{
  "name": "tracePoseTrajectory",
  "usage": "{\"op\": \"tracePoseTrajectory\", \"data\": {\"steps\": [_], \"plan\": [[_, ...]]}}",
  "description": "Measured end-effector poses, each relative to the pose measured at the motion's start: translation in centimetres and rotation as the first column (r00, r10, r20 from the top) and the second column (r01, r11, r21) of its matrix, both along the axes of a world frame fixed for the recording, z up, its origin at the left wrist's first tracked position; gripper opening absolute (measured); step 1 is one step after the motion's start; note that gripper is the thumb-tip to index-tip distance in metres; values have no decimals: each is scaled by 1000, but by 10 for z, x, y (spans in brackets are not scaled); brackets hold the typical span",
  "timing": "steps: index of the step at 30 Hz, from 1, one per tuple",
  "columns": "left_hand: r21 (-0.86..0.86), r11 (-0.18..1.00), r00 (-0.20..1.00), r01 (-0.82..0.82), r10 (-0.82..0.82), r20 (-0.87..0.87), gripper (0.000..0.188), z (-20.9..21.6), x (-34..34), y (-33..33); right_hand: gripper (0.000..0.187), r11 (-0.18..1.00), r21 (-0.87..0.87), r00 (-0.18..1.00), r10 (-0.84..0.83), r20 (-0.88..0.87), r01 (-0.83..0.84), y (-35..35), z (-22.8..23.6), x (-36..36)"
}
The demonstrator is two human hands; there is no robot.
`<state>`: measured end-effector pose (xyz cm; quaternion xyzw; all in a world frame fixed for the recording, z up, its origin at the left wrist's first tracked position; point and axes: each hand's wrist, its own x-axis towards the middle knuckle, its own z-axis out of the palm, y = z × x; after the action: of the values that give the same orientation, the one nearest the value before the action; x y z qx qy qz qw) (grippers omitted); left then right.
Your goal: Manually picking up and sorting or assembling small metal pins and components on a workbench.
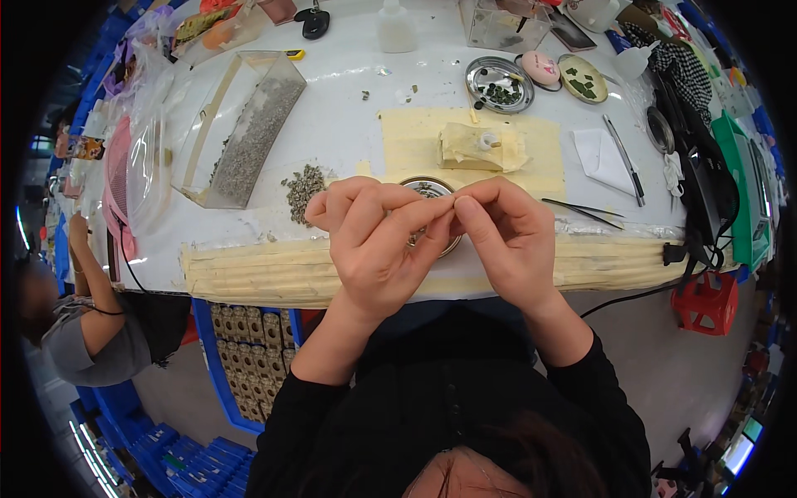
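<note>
My left hand [374, 241] and my right hand [508, 241] meet fingertip to fingertip above a small round metal dish [427, 184], which they partly cover. Thumb and index finger are pinched together on each hand. Whatever lies between the fingertips is too small or hidden to make out. Just left of my left hand, a loose pile of small grey parts [302, 195] lies on the white table. Beyond my hands, a block wrapped in cream tape [481, 148] rests on a cream-taped patch [540, 133]. Black tweezers [583, 211] lie to the right of my right hand.
A clear box [257, 124] of small grey parts stands at left. Farther back are a metal dish [500, 85] with dark pieces, a bowl [584, 79] with green pieces and a squeeze bottle [397, 29]. Cream padding [249, 270] lines the front edge. Another person [100, 332] sits left.
</note>
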<state>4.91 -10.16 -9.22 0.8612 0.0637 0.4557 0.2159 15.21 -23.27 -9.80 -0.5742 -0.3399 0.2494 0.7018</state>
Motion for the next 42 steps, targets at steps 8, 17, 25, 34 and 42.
{"op": "tracePoseTrajectory", "data": {"steps": [8,17,25,34,42], "plan": [[-236,952,981,194,-185,63,23,-3,2,7,15,966,115,860,259,-441,-232,0,2,10],[-2,994,994,-107,107,4,23,-10,3,-1,21,946,143,706,-314,634,293,9,0,-2],[-113,989,994,-98,92,-56,23,-8,1,3,32,940,207,493,-320,809,270,12,-3,-5],[-158,986,999,-54,54,-2,21,-8,2,1,17,958,81,768,-271,580,276,10,0,-6],[102,994,999,-39,40,-7,24,-2,0,-1,8,997,3,995,-83,60,83,3,0,-2]]}}
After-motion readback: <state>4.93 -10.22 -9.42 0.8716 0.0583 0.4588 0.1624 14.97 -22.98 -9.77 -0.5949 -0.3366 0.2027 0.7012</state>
